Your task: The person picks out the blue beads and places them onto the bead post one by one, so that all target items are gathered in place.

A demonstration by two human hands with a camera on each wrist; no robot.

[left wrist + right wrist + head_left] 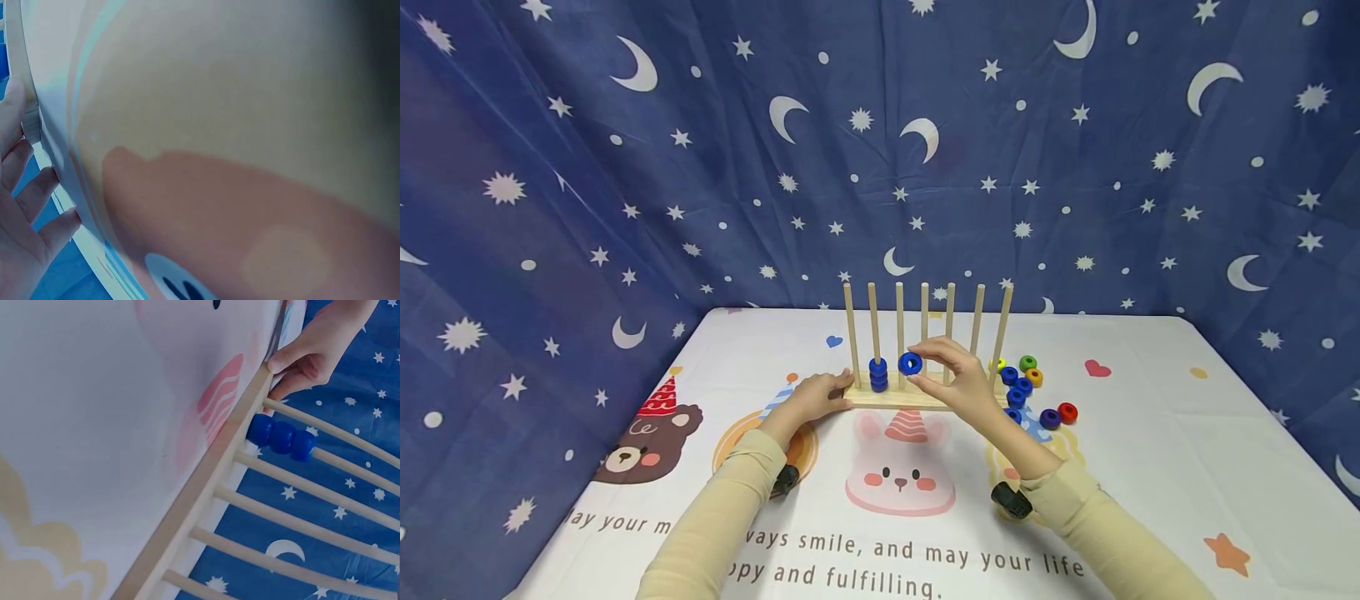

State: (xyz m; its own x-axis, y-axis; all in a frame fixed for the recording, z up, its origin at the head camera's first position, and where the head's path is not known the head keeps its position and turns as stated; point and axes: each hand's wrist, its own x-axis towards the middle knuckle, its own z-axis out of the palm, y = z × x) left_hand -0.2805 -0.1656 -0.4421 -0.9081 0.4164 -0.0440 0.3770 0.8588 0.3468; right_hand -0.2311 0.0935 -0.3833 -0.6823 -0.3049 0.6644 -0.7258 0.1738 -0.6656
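Observation:
A wooden peg rack (891, 401) with a row of upright dowels stands on the table. My left hand (815, 395) grips the rack's left end; the right wrist view shows the thumb on the base's front side and the fingers around the back. Three blue beads (282, 437) are stacked on the second dowel from the left. Between thumb and fingertips, my right hand (958, 379) pinches another blue bead (902, 364), its hole facing the head camera. That bead is held in front of the dowels, near the third one. The right wrist view does not show it.
To the right of the rack lie several loose beads: blue ones (1017, 397), a green bead (1027, 363), an orange bead (1034, 377), a purple bead (1050, 419) and a red bead (1067, 412). A star-patterned blue curtain (850, 233) hangs behind the printed tablecloth (1150, 433).

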